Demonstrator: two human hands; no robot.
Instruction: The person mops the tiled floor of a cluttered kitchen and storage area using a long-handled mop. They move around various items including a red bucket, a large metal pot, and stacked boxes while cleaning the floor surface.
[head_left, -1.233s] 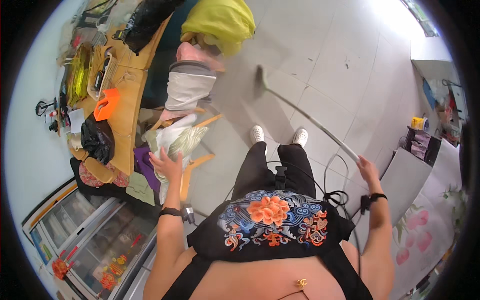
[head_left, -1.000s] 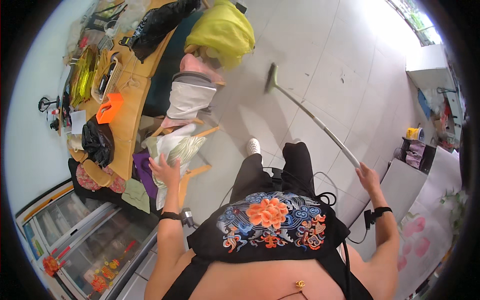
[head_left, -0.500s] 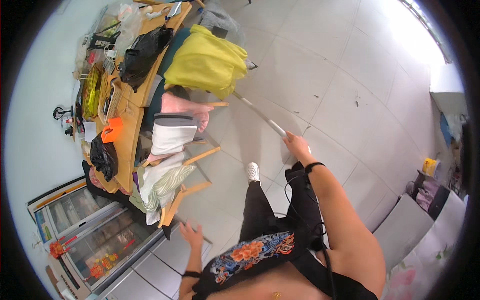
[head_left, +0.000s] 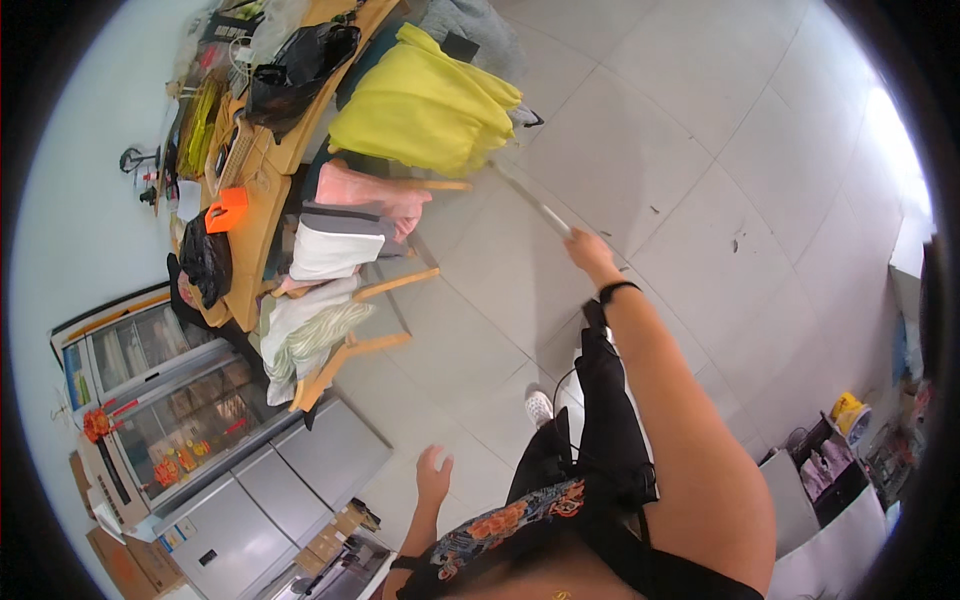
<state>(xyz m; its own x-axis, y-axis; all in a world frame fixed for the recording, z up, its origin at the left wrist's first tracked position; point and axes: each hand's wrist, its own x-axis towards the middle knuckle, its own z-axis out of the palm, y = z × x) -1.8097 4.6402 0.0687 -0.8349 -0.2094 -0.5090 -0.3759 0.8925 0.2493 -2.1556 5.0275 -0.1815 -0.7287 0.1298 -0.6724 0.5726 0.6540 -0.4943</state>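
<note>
My right hand (head_left: 590,253) is stretched forward and grips the end of a long pale broom handle (head_left: 535,205). The handle runs away from me under a chair draped with a yellow cloth (head_left: 425,100); the broom's head is hidden there. My left hand (head_left: 434,472) hangs free at my side with its fingers spread and holds nothing. It is above the tiled floor (head_left: 650,150), near a grey cabinet (head_left: 330,455).
Wooden chairs (head_left: 350,290) piled with pink, white and green clothes line a cluttered wooden table (head_left: 255,170) on the left. A glass-fronted freezer (head_left: 150,400) stands at lower left. Shelves with small items (head_left: 850,430) are at lower right.
My left hand let go of the clothes on the chair and dropped to my side. My right arm pushed the broom forward, under the chairs by the table. My head turned.
</note>
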